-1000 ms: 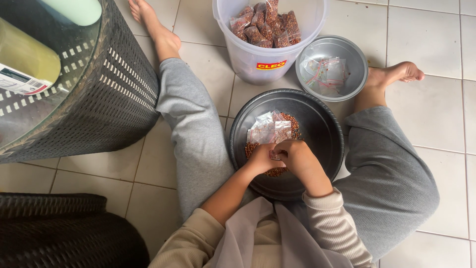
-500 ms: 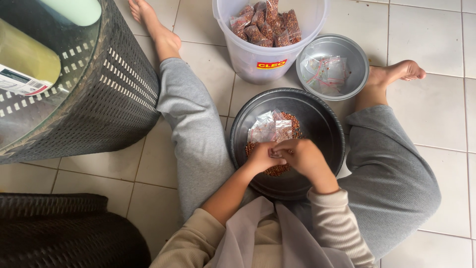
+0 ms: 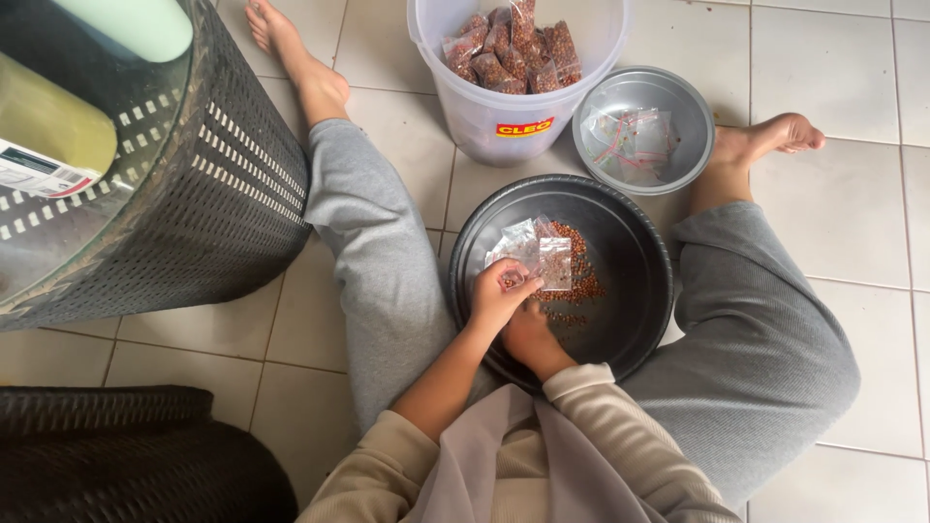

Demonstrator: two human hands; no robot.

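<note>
— So how does the bagging go well at this point?

— Left hand (image 3: 501, 291) pinches the mouth of a small clear bag (image 3: 533, 254), fingers closed on its edge, over the near-left part of the dark basin (image 3: 630, 261). It should keep that mouth spread wide and low over the pan.

— And the other hand?

— Right hand (image 3: 528, 334) sits just under the left, curled down among the reddish-brown seeds (image 3: 579, 281); I cannot tell whether it has a pinch of them. Small scoops, dropped straight in, would likely spill least.

— Where do the rest sit?

— Filled packets (image 3: 513, 44) stand in the white bucket (image 3: 465, 107) beyond the basin's far rim; empty bags (image 3: 635, 140) lie in the grey bowl (image 3: 683, 107) beside it.
</note>
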